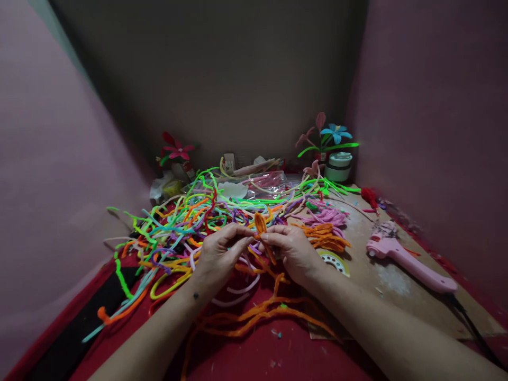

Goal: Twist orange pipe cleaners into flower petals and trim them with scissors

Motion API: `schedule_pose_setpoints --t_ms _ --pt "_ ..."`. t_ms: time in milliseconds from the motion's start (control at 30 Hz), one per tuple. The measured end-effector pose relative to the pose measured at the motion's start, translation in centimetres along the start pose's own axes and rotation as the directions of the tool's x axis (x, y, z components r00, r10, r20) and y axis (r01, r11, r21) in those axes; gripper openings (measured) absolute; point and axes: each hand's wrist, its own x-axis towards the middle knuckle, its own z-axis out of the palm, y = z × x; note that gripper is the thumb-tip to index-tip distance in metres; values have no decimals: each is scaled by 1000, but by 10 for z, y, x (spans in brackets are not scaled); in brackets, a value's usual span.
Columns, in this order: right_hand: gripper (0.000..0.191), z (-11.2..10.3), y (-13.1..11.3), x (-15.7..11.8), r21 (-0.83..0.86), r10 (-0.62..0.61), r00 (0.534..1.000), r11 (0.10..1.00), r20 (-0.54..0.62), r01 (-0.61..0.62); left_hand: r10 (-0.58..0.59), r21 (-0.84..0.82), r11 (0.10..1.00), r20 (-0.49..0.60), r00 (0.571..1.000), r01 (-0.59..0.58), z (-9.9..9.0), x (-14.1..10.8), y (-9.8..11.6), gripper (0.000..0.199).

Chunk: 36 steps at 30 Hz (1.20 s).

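Between my two hands is an orange pipe cleaner [260, 223], bent into a narrow upright loop with a tail hanging below. My left hand [224, 246] pinches it from the left with thumb and forefinger. From the right, my right hand [291, 248] grips the base of the loop between thumb and fingers. Loose orange pipe cleaners [254, 317] lie on the red cloth under my wrists. Just past my right hand sits a bundle of folded orange pipe cleaners [327, 236], beside a bundle of pink ones [329, 216].
A tangled pile of multicoloured pipe cleaners [174, 233] spreads at left and behind. On a brown board [392, 301] at right lie a pink glue gun [413, 264] with its cord and a tape roll [336, 262]. Pipe-cleaner flowers [336, 132] and a pale green jar [338, 166] stand at the back.
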Motion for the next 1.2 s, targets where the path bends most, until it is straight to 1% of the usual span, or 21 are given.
schedule_pose_setpoints --t_ms 133,267,367,433,500,600,700,800,867,933,1000,1067,1200 --pt "10 0 1 0 -4 20 1000 1000 -3 -20 24 36 999 -3 1000 -24 0 -1 1 14" --pt "8 1 -1 0 -35 -42 999 999 -1 42 1 -5 1000 6 1000 -1 -1 -1 3 13" --pt "9 4 -3 0 -20 -80 996 997 -26 79 -68 -151 986 46 997 74 -2 0 4 18" --pt "10 5 -3 -1 41 -78 997 996 -17 78 -114 -269 953 104 988 138 -1 2 3 26" --pt "14 7 -3 -1 89 -77 997 993 2 76 -123 -350 920 171 978 177 1 3 2 26" --pt "19 7 -2 -3 95 -55 998 994 20 53 -127 -406 887 245 961 221 4 3 -1 17" --pt "19 6 -1 -3 73 -14 1000 997 24 12 -176 -395 874 284 943 282 6 2 -3 18" --pt "21 5 -1 -2 92 16 1000 996 24 -18 -181 -406 863 310 934 302 6 1 -6 20" --pt "23 4 -1 -2 97 41 999 994 25 -43 -180 -467 823 323 929 322 6 1 -8 21" --pt "26 4 0 -3 83 73 997 994 38 -76 -191 -536 763 348 918 362 7 1 -9 24" --pt "25 4 0 -5 76 101 994 992 51 -105 -204 -566 725 367 907 392 7 1 -8 25" --pt "22 4 0 -5 71 86 995 993 55 -90 -223 -541 742 358 907 396 7 1 -7 22" --pt "17 1 -2 -1 62 -99 995 993 14 98 -237 -405 840 323 916 360 5 0 -6 17"
